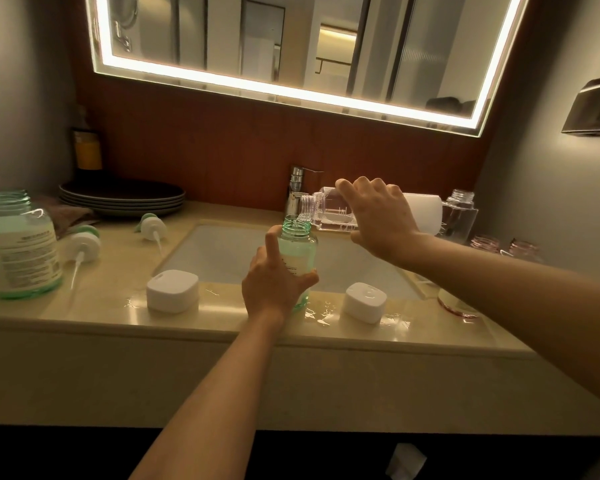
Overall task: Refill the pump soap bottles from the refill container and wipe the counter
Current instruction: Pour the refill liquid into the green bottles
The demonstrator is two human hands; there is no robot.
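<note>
My left hand grips a small green-tinted soap bottle that stands upright on the counter's front edge, its neck uncapped. My right hand holds a clear refill container tipped on its side, with its open mouth right at the green bottle's neck. A larger green bottle with a label stands uncapped at the far left. Two white-and-green pump heads lie on the counter. A clear uncapped bottle stands at the right by the wall.
Two white square caps sit on the wet counter in front of the sink basin. The faucet rises behind. Stacked dark plates are at back left, and pinkish glass items at right.
</note>
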